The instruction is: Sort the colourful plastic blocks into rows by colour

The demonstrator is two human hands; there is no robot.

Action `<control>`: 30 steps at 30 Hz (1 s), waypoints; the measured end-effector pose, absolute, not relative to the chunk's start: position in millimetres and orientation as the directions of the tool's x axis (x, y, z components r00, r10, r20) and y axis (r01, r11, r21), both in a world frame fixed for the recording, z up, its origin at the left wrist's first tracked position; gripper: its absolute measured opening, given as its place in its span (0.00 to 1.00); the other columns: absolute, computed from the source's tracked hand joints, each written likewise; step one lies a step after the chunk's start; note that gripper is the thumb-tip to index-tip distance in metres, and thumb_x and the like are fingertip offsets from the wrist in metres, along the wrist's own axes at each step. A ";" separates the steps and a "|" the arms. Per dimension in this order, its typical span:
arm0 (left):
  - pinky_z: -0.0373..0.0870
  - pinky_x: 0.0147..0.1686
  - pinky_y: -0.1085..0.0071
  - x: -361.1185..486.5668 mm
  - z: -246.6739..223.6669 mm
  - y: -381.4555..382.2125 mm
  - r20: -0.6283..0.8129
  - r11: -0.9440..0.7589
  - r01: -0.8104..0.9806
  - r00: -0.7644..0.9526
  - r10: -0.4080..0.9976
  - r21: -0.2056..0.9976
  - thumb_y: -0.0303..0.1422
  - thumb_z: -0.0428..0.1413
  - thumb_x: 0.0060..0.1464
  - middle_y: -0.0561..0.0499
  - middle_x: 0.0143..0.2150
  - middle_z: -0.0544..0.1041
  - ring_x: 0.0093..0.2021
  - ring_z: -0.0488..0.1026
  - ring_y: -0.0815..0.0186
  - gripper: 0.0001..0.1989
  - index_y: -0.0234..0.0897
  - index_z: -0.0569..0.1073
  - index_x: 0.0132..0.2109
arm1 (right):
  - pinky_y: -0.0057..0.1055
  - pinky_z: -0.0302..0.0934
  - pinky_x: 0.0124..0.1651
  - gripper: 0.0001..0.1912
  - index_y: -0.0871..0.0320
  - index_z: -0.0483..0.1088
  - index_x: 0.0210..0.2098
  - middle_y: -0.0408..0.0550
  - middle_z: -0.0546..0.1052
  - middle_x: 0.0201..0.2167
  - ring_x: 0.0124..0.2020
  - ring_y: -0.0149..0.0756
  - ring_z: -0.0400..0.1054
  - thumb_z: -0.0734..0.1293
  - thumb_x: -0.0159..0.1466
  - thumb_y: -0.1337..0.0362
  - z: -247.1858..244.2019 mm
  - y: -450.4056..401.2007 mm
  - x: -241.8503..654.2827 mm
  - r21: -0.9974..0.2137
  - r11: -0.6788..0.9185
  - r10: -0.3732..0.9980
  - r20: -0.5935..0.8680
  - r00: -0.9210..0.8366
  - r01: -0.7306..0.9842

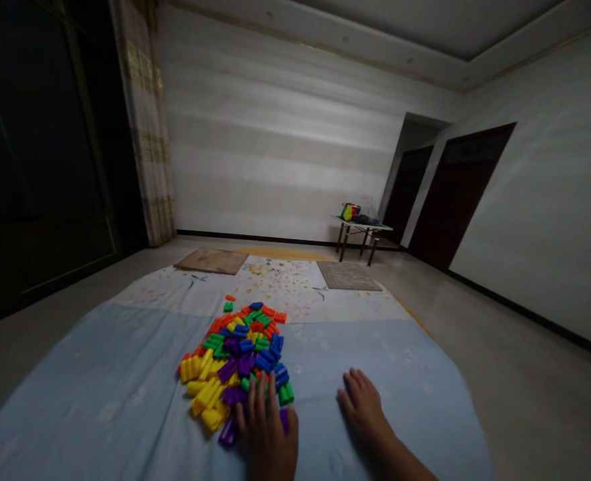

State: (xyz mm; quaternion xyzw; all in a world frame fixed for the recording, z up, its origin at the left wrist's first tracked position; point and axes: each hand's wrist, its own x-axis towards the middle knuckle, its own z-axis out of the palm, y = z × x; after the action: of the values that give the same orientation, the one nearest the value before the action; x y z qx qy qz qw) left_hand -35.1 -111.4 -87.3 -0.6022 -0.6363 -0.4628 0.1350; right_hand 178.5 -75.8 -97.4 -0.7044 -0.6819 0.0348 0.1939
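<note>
The left hand [268, 427] lies palm down at the near right edge of a heap of colored plastic blocks [242, 344], its fingers extended forward and only slightly parted, the thumb standing off to the right. Its fingertips reach over green and purple pieces; whether they press on any of them cannot be told. A purple block [229, 431] lies just left of this hand, and another purple piece shows between forefinger and thumb. Yellow blocks fill the heap's near left side, blue ones its right, with orange, green and more purple among them; a small orange block [230, 298] and a green block [228, 307] sit a little apart beyond its far end. The right hand [362, 407] rests on the cloth to the right, well apart from the heap, its fingers loosely bent and close together, the thumb separate. The cloth [345, 347] is pale blue nearby and white with flowers farther off, where a brown board [212, 260] lies at left and a patterned gray-brown mat [348, 275] at right. Beyond, a small table [385, 228] bearing a multicolored bag [350, 212] stands near a white wall [275, 133], with a patterned curtain [147, 133] at left and a dark red door [468, 194] at right.
</note>
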 end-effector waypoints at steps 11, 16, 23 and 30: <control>0.31 0.57 0.40 -34.8 -58.6 -115.7 0.366 -0.113 0.991 0.077 0.927 0.076 0.30 0.49 0.46 0.47 0.59 0.65 0.62 0.51 0.50 0.23 0.45 0.70 0.51 | 0.44 0.41 0.62 0.27 0.59 0.62 0.55 0.53 0.60 0.59 0.61 0.44 0.51 0.52 0.62 0.53 -105.8 -91.4 177.2 -0.162 0.069 0.963 0.267 -0.023 0.984; 0.26 0.57 0.43 -83.6 -47.3 -102.9 0.233 -0.007 1.000 0.010 0.972 -0.011 0.31 0.48 0.47 0.53 0.59 0.64 0.63 0.49 0.53 0.25 0.53 0.65 0.54 | 0.47 0.43 0.61 0.28 0.61 0.63 0.55 0.55 0.61 0.59 0.60 0.46 0.52 0.51 0.63 0.52 -110.7 -92.1 178.7 -0.151 0.098 0.951 0.305 -0.048 0.984; 0.25 0.57 0.43 -137.7 -33.8 -83.1 0.246 0.066 0.994 -0.043 0.968 -0.084 0.35 0.46 0.50 0.48 0.59 0.65 0.62 0.51 0.51 0.21 0.46 0.70 0.51 | 0.46 0.46 0.60 0.28 0.60 0.63 0.55 0.53 0.61 0.58 0.59 0.44 0.53 0.51 0.64 0.51 -117.1 -90.9 178.8 -0.089 0.113 0.934 0.349 -0.075 0.990; 0.33 0.59 0.48 -84.1 -1.8 19.0 0.203 -0.084 0.995 0.073 0.976 0.044 0.42 0.41 0.53 0.46 0.60 0.61 0.61 0.53 0.55 0.23 0.44 0.66 0.54 | 0.45 0.56 0.54 0.26 0.58 0.67 0.51 0.54 0.66 0.55 0.55 0.47 0.61 0.54 0.62 0.50 -138.1 -77.6 190.7 0.004 0.139 0.890 0.439 -0.127 0.990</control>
State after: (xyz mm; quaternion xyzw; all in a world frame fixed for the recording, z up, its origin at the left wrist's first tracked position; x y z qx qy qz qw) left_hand -84.1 19.0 -1.8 -0.7307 -0.6746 -0.0902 0.0530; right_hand 190.7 -77.6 -138.1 -0.6389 -0.7357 -0.1490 0.1687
